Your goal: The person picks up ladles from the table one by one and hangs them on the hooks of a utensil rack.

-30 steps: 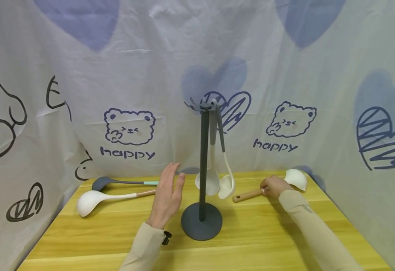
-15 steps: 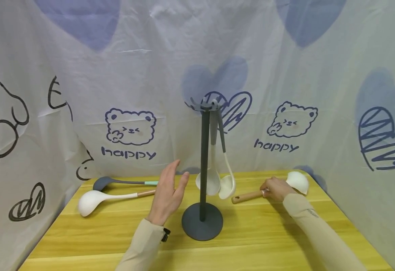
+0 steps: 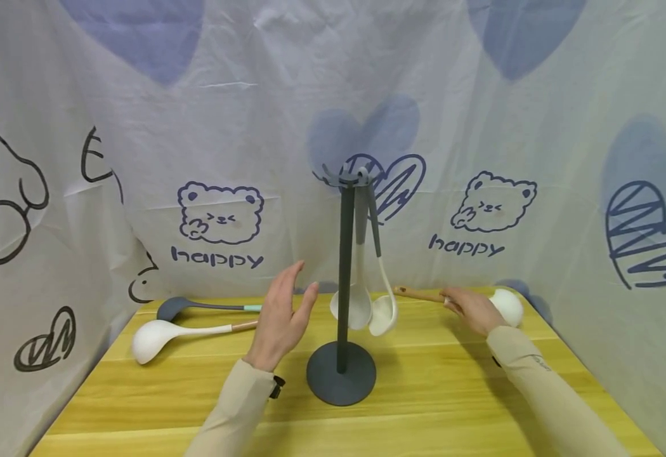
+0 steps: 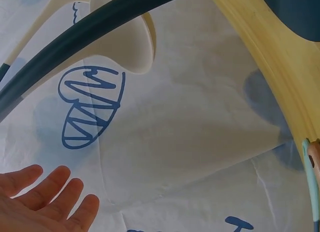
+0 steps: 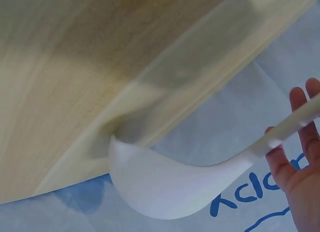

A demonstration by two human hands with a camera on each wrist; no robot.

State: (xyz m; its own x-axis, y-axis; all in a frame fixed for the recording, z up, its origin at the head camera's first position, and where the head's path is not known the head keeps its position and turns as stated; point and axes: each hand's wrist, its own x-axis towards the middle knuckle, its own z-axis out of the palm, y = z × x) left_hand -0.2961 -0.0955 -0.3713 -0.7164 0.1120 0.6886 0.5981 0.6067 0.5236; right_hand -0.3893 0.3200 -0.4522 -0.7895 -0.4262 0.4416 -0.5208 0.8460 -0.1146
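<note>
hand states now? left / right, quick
Left hand: open, fingers straight, holding nothing, beside the stand.
Right hand: holds the white ladle by its wooden handle, raised off the table.

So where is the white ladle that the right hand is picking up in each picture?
Head: white ladle far right on the table, behind the right hand.
Left wrist: not in it.
Right wrist: its bowl fills the lower middle.
Shared landmark: the yellow table.
</note>
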